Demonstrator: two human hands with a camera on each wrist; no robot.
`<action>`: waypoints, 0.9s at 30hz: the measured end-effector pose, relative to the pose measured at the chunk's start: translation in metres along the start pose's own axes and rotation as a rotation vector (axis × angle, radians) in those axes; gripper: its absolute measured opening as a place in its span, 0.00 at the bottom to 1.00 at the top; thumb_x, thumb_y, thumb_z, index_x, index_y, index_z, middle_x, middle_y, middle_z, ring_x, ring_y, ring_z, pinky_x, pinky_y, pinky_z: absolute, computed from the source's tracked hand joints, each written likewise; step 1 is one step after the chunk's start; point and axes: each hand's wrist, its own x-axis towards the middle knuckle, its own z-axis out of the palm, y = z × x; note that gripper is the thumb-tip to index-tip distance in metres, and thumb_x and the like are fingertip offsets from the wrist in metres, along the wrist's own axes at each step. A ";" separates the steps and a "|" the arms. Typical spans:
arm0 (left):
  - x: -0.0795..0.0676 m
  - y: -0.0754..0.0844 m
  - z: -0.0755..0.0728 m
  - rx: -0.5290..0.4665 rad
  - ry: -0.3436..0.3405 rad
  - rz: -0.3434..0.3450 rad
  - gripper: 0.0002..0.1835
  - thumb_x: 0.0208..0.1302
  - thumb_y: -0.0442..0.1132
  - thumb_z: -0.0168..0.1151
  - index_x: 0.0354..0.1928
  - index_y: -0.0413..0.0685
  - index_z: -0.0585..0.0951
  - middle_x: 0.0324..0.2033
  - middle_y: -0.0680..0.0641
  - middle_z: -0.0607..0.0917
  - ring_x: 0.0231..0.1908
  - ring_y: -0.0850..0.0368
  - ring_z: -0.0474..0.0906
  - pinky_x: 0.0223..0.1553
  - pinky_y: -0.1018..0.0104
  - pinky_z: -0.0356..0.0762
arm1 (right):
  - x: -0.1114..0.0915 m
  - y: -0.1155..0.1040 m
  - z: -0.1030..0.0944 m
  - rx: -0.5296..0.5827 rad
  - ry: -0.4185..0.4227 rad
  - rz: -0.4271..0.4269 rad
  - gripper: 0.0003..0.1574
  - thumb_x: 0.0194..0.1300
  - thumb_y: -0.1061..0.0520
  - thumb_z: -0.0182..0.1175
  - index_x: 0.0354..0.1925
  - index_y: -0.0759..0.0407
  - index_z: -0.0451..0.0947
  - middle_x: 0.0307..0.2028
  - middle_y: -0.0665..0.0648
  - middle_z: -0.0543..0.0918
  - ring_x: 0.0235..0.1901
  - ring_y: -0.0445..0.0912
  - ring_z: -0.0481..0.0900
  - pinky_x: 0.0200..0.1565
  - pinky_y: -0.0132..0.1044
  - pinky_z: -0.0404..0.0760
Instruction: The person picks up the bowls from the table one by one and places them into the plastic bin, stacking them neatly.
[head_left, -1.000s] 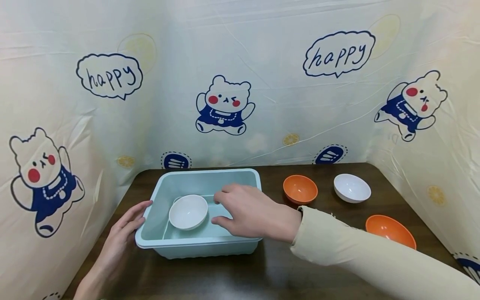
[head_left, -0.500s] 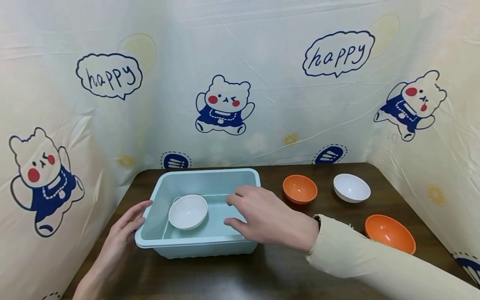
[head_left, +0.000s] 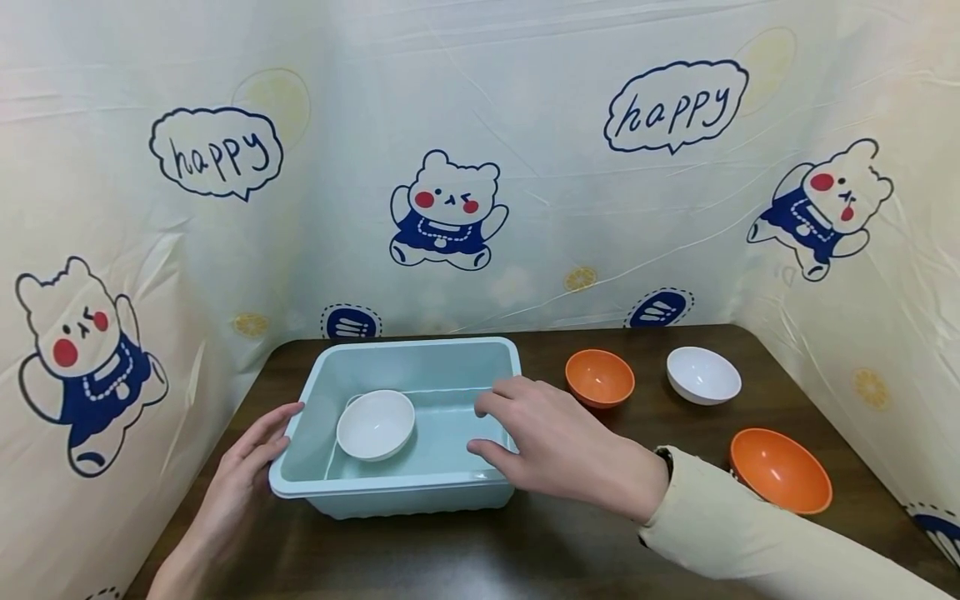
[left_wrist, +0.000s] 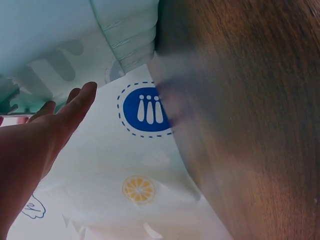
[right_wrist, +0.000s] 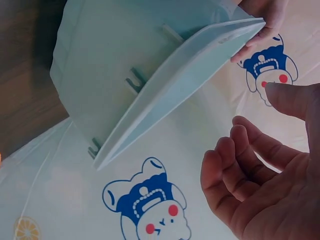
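A pale blue-green plastic bin (head_left: 405, 482) stands on the dark table, with a white bowl (head_left: 375, 425) inside it, left of the middle. My left hand (head_left: 243, 458) touches the outside of the bin's left rim, its fingers fairly straight. In the left wrist view those fingers (left_wrist: 80, 105) reach up against the bin's side. Over the bin's right rim hovers my right hand (head_left: 551, 437), holding nothing. Its thumb and fingers are apart and lightly bent, as the right wrist view shows for the same hand (right_wrist: 265, 185).
To the bin's right, an orange bowl (head_left: 600, 379) and a white bowl (head_left: 703, 376) sit toward the back of the table. Another orange bowl (head_left: 780, 471) lies nearer, beyond the right forearm. A printed cloth curtain (head_left: 555, 208) encloses the back and sides.
My right hand has moved rightward, from beside the white bowl inside the bin to over the right rim. The left hand, bin and bowls have stayed in place.
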 end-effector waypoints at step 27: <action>0.001 -0.001 0.001 0.005 0.015 -0.002 0.28 0.86 0.51 0.44 0.81 0.56 0.60 0.82 0.39 0.48 0.74 0.39 0.53 0.49 0.70 0.78 | -0.049 0.016 0.003 0.111 0.131 0.144 0.13 0.68 0.49 0.74 0.46 0.51 0.85 0.34 0.41 0.75 0.35 0.38 0.72 0.33 0.32 0.76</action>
